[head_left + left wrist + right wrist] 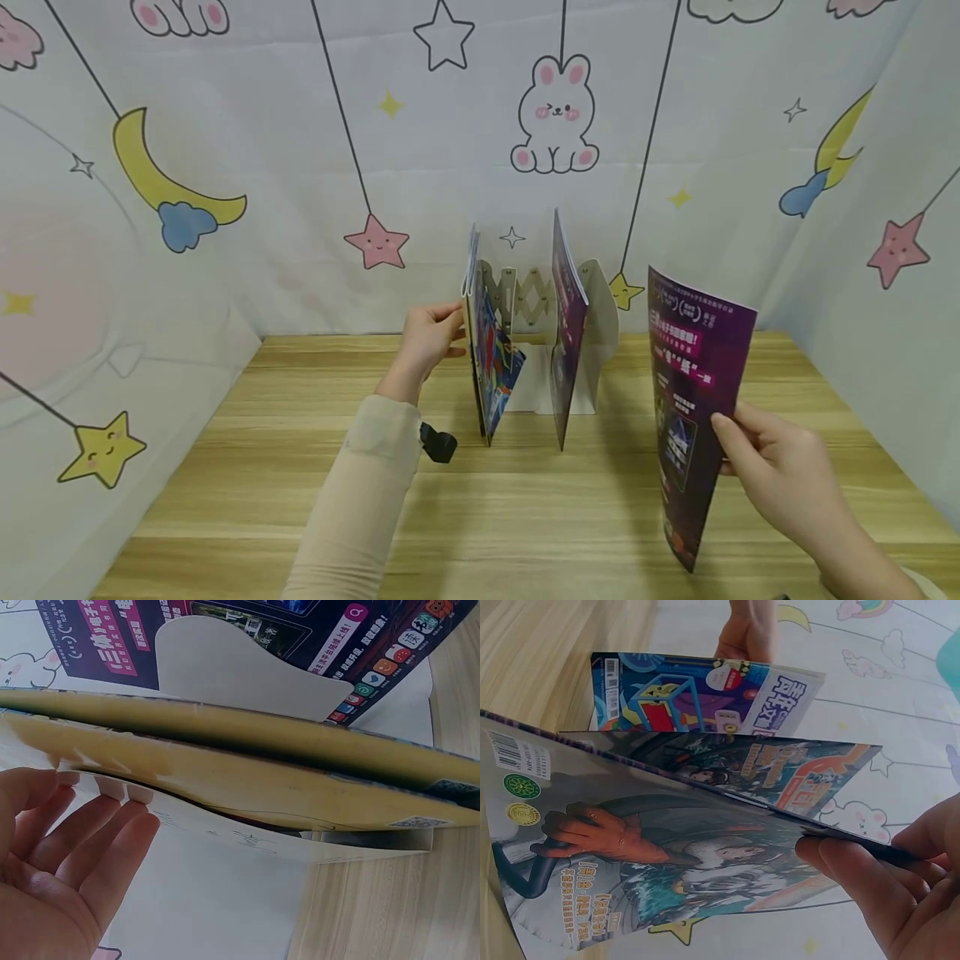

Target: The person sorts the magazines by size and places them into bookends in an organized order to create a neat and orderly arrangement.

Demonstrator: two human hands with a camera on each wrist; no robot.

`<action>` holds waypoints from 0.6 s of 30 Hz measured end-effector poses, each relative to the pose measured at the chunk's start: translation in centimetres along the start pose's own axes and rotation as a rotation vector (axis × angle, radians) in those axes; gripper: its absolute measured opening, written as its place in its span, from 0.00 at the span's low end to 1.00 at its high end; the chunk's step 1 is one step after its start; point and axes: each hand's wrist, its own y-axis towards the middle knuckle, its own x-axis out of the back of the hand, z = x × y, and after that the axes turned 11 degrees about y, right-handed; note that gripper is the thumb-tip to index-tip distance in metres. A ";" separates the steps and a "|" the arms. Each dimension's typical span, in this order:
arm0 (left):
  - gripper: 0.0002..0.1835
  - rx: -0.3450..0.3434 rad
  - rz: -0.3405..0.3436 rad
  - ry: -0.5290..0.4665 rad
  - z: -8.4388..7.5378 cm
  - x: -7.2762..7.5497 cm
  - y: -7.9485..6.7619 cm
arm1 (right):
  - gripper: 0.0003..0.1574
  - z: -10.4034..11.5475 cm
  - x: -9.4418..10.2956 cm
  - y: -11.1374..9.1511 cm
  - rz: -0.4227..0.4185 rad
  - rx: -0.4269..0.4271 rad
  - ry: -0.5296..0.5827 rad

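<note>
My right hand pinches a thin magazine by its edge, upright, to the right of an expandable metal book rack. Its dark purple side faces left; the right wrist view shows its illustrated cover with an orange-gloved figure. A similar purple magazine stands in the rack. Farther left, magazines with a colourful cover stand together, pale yellowish sides outward. My left hand is beside them. Up close, the left hand's fingers rest against the rack's white end plate, thumb partly cropped.
The rack stands on a wood-grain table close to a white cloth backdrop printed with stars, moons and a rabbit. Its curved right end plate rises beside the standing purple magazine. A small black device sits at the left wrist.
</note>
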 end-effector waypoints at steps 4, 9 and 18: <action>0.18 0.008 0.002 -0.002 0.0 0.1 0.1 | 0.16 0.5 0.0 -0.2 -0.013 0.008 0.008; 0.18 0.009 0.015 -0.003 0.2 0.5 -0.3 | 0.17 1.6 -0.2 -1.2 -0.039 0.011 0.003; 0.18 0.001 0.044 -0.004 0.4 1.0 -1.1 | 0.15 3.5 -0.8 -2.8 -0.112 0.038 -0.017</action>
